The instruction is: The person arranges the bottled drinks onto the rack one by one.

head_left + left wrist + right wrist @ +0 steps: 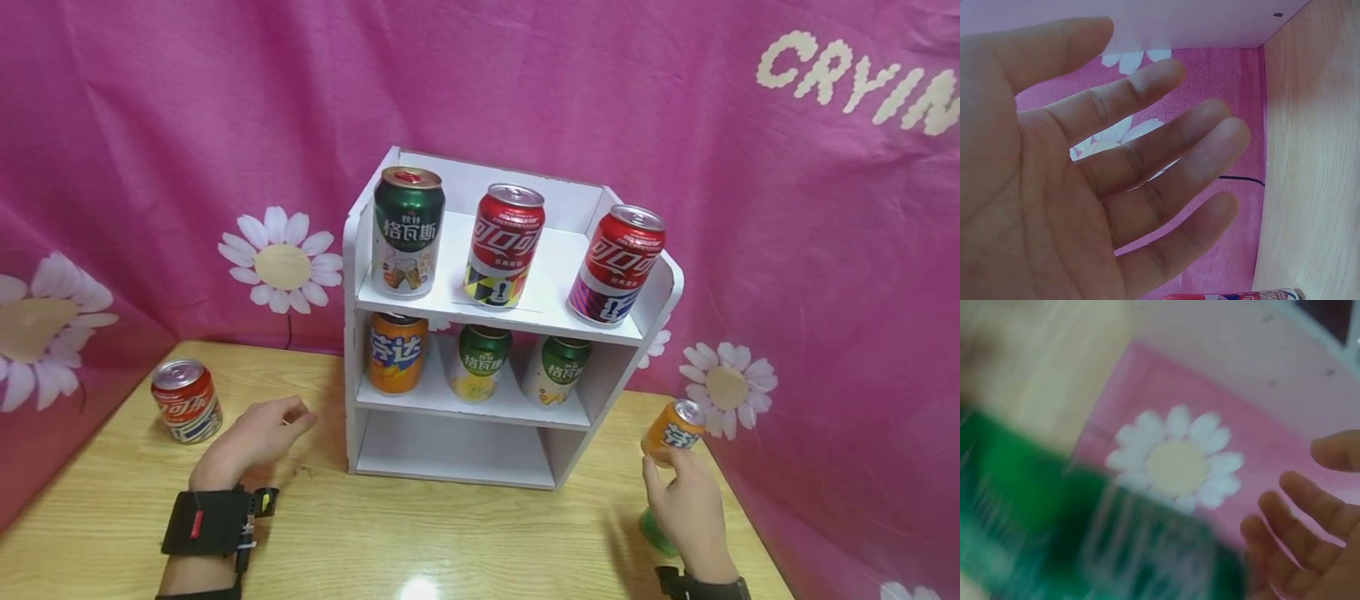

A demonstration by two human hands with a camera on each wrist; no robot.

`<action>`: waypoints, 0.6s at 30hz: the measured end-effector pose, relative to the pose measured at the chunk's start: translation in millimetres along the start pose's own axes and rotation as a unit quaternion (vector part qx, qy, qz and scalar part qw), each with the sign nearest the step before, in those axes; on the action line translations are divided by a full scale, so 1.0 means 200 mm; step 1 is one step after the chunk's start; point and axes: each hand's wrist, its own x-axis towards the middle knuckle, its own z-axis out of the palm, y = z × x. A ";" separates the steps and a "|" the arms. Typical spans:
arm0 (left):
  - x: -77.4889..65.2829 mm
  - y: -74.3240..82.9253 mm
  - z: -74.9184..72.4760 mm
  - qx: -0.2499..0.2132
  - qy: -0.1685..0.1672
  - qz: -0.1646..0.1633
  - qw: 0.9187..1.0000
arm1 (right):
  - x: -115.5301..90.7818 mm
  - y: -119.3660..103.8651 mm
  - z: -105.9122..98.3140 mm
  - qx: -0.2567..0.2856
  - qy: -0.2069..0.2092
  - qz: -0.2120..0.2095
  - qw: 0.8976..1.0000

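My left hand [258, 437] hovers over the table left of the white shelf, fingers loosely bent; the left wrist view shows its palm [1041, 187] holding nothing. A red cola can [187, 404] stands to its left. On the right, my right hand [690, 504] is just in front of an orange soda can [671, 432], overlapping its base; whether they touch I cannot tell. A green can or bottle [657, 533] is partly hidden behind that hand. Blurred green packaging [1041, 512] fills the right wrist view's lower left, beside relaxed fingers [1310, 519] that hold nothing.
The white three-level shelf [457, 446] stands mid-table. Its top bears a green-and-white can [407, 233] and two red cola cans [506, 246]. Below stand an orange can [396, 354] and two green-topped cans [480, 362]. A pink flowered cloth [225, 125] hangs behind and at both sides.
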 end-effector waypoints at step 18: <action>-0.01 0.01 0.00 0.000 0.009 -0.001 1.000 | -0.06 0.28 -0.08 0.038 -0.247 0.061 0.966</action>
